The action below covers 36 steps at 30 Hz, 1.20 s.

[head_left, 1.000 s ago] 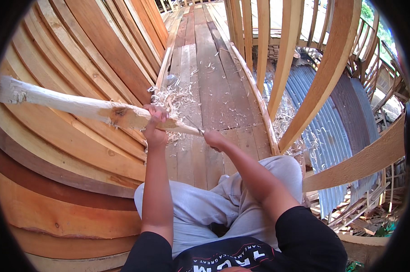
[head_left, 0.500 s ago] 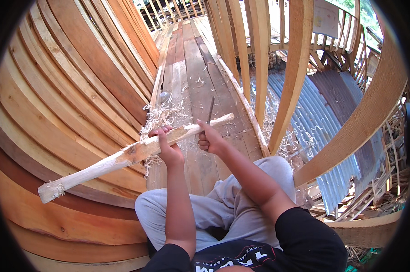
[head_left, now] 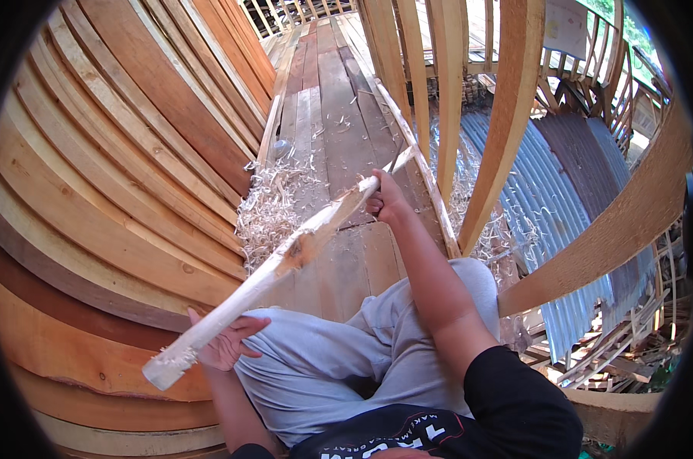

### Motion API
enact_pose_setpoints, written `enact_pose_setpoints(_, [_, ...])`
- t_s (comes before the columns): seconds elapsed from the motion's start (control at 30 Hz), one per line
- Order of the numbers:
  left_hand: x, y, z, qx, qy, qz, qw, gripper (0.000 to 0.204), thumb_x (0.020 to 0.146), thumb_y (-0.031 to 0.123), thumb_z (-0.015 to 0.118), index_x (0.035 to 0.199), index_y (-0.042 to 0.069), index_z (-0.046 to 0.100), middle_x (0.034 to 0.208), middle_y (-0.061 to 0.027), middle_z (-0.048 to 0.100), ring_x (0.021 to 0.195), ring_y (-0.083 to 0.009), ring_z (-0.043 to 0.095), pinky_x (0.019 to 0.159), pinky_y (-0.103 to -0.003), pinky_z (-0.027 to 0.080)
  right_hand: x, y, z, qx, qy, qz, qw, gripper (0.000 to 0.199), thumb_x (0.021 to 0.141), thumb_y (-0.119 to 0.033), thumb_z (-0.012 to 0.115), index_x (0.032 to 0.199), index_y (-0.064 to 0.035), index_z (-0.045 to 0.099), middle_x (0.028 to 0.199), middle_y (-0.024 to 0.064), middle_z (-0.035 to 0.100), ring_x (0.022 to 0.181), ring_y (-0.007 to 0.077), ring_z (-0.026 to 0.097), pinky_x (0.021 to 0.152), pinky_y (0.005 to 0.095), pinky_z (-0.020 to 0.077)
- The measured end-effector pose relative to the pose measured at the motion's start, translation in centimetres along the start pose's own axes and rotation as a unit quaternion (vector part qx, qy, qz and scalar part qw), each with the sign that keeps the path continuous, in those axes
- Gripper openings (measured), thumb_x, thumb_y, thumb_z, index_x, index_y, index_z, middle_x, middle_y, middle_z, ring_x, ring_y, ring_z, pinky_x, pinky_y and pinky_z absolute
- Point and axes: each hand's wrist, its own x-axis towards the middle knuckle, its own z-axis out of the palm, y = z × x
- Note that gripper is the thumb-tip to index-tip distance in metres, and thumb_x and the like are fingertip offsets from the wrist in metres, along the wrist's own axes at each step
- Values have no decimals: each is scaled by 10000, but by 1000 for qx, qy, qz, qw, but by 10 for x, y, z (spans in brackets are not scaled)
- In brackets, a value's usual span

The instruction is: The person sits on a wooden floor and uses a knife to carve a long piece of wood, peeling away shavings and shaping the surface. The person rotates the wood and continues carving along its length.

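Just past right hand (head_left: 386, 200), thin dark blade (head_left: 397, 155) poked up; fingers curled round its near end, against pale stick (head_left: 262, 280), seemingly to bear both. Below, left hand (head_left: 228, 343) was spread wide behind stick's thick end, perhaps to steady it; touch unclear.

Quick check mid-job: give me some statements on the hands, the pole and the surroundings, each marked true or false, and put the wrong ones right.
1. The right hand is closed at the narrower part of the wooden pole. True.
2. The left hand is clenched in a fist. False: it is open, fingers spread, by the pole's lower end.
3. Wood shavings lie on the plank floor. True.
4. The pole lies flat on the floor. False: it is held up at a slant.
5. Corrugated metal sheets show on the right, beyond wooden posts. True.
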Motion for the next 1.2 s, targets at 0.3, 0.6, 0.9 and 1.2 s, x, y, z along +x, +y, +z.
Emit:
enact_pose_setpoints(0.3, [9, -59, 59, 63, -14, -295, 953, 981, 839, 215, 667, 1477, -9, -44, 933, -201, 524, 800, -361, 686, 633, -395, 621, 5, 12, -9, -183, 58, -36, 981, 462, 925, -457, 528, 592, -163, 398, 448, -51, 281, 340, 85, 235, 341, 261, 180])
enact_pose_setpoints(0.6, [35, -66, 43, -116, 0, -136, 984, 806, 780, -23, 479, 1444, -117, 31, 824, -94, 435, 496, -129, 495, 422, -255, 466, -14, 0, -9, -278, 177, -35, 943, 393, 927, -465, 490, 832, -85, 466, 576, -38, 327, 428, 71, 264, 399, 249, 210])
enact_pose_setpoints(0.9, [154, -14, -8, -127, -126, -163, 970, 764, 862, 28, 435, 1447, -106, -37, 876, -135, 428, 632, -191, 534, 526, -301, 547, -49, -7, 24, -425, 132, -183, 877, 478, 938, -487, 493, 835, -25, 557, 576, -4, 407, 419, 91, 336, 380, 282, 243])
enact_pose_setpoints(1.2, [200, -41, -65, -30, -54, -195, 979, 796, 845, 86, 511, 1459, -93, 36, 854, -94, 446, 629, -155, 538, 520, -270, 534, -55, 40, 32, -526, 57, -83, 844, 511, 935, -510, 518, 822, -21, 615, 541, -21, 418, 415, 89, 353, 391, 275, 276])
